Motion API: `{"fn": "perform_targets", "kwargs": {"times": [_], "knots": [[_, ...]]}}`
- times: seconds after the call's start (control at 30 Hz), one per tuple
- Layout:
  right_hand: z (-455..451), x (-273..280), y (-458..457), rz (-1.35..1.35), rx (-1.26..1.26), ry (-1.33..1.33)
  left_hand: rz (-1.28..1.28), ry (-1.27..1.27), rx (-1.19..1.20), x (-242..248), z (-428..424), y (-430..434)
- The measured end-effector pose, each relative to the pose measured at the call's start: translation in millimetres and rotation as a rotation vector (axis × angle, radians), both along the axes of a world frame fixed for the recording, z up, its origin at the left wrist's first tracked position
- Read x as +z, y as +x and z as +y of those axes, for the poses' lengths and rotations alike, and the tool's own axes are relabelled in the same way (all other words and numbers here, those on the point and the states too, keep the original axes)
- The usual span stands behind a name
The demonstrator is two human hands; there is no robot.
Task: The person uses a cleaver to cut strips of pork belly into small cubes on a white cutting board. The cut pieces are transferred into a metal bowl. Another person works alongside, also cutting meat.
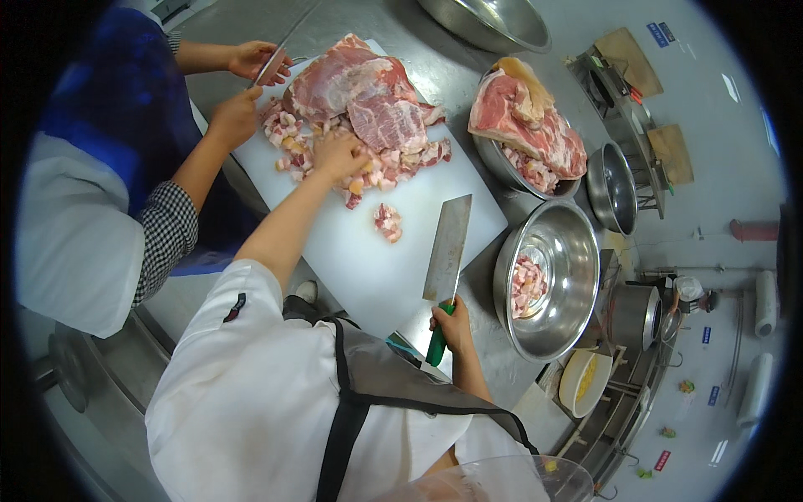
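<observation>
My left hand [339,154] rests with bent fingers on a heap of diced raw meat [373,172], beside a large slab of raw meat [351,81] on the white cutting board [376,295]. My right hand [453,323] grips the green handle of a cleaver [448,248], its broad blade over the board's right part. A small cluster of meat pieces [388,223] lies apart on the board, between the heap and the cleaver. Whether my left fingers grip any piece cannot be told.
At left, a co-worker's hands [233,116] hold a knife [276,56] by the board's edge. Right of the board stand a steel bowl [502,270] with diced meat, another bowl [486,154] heaped with large raw cuts, and an upright-tilted steel bowl [611,188]. One more bowl [495,28] stands at the top.
</observation>
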State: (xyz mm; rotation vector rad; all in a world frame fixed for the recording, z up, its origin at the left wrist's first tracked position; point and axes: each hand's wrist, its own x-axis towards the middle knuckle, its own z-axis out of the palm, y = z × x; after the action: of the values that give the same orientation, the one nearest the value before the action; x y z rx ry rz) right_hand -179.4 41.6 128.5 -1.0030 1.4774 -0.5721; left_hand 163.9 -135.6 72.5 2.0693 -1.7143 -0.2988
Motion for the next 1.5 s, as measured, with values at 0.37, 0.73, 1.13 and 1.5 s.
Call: {"fn": "perform_targets", "kwargs": {"times": [0.37, 0.73, 1.13, 1.5], "knots": [[-9.0, -5.8, 1.0, -0.062, -0.037, 0.016, 0.042, -0.246, -0.324, -12.4, 76.1, -90.3], [-8.0, -12.9, -0.7, -0.08, -0.094, 0.039, 0.485, -0.174, -0.158, -32.9, -10.5, -3.9], [-11.6, -18.8, -1.1, -0.137, -0.079, 0.001, 0.322, -0.208, -0.468, -27.4, 50.7, -63.3], [-10.1, -17.2, -2.0, -0.132, -0.095, 0.001, 0.007, 0.033, -0.315, 14.8, 9.6, -81.6]]}}
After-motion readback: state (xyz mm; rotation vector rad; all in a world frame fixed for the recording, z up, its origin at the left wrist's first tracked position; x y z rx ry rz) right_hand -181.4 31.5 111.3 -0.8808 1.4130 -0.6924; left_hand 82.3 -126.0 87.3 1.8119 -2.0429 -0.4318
